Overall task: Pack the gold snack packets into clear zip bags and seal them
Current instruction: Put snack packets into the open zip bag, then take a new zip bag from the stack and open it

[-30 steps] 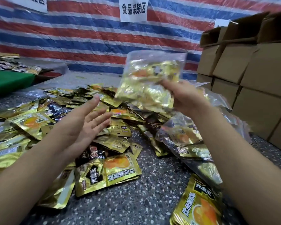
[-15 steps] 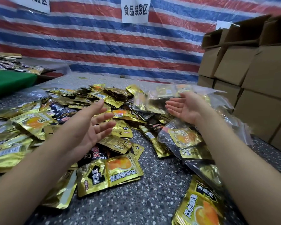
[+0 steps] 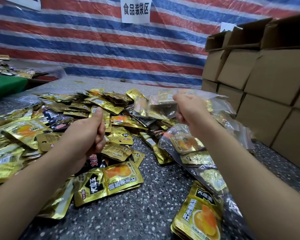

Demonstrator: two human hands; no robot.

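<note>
Striped red-white-and-blue tarp (image 3: 93, 49) covers the back wall with a paper sign (image 3: 136, 10) on it, and stacked cardboard boxes (image 3: 260, 87) sit off to the right of a speckled stone-look tabletop (image 3: 145, 213). Progress-wise I'd call this early-to-middle: a few filled zip bags (image 3: 189, 148) lie heaped on the right side of the table, each clear with gold packets showing through, but a big loose pile of gold snack packets (image 3: 100, 104) covers the left and middle, so loads are left to pack. Left hand (image 3: 87, 134) hangs over the pile with fingers curled into a loose fist and thumb sticking up, holding nothing as far as I can see. Right hand (image 3: 189, 110) is raised near the far end of the bag heap, fingers curled in too; there's a blurry filled bag (image 3: 161, 103) right by its fingertips, but I honestly can't tell if it's pinching it or not. The packets are shiny crinkly foil with an orange fruit picture and black label; one small stack (image 3: 197, 217) sits near the front edge, another pair (image 3: 109, 182) near the left forearm.
</note>
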